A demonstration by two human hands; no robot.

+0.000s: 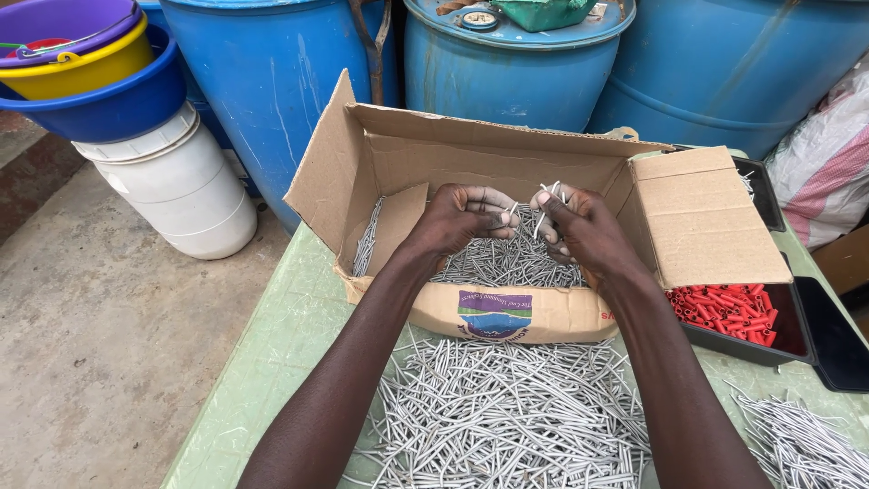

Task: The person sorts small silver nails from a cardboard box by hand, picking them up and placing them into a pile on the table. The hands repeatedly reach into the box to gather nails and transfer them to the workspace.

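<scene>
Far left, off the tabletop: a white plastic drum [186,192] stood on the concrete floor with a blue basin [109,104], a yellow bucket [77,68] and a purple bowl [63,18] stacked on top of it.
Behind the box: tall blue plastic barrels [272,81] lined the back, one with a green bag [543,13] lying on its lid.
Left hand: the left hand [457,222] was curled nearly closed inside the open brown cardboard box [507,312], knuckles up, fingertips touching thin grey metal rods [507,263]; whether it truly gripped any I could not tell.
Right hand: the right hand [579,231] pinched a small bunch of the same rods, their ends sticking up above the fingers, just beside the left hand.
Key relation: the loose rods lay directly beneath both hands, their long axes mostly running away from the person; both hands sat equally near them.
Label: a rectangular sticker [495,314] in purple, green and blue sat on the box's front wall, facing the person.
Nearer heap: more grey rods [507,417] were spread on the pale green tabletop [272,353] between the forearms.
Right side: a black tray [797,340] held small red plastic caps [729,308], touching the box's right flap; another rod pile [801,444] lay at the near right corner.
Far right: a white and pink woven sack [824,167] leaned beside the barrels.
</scene>
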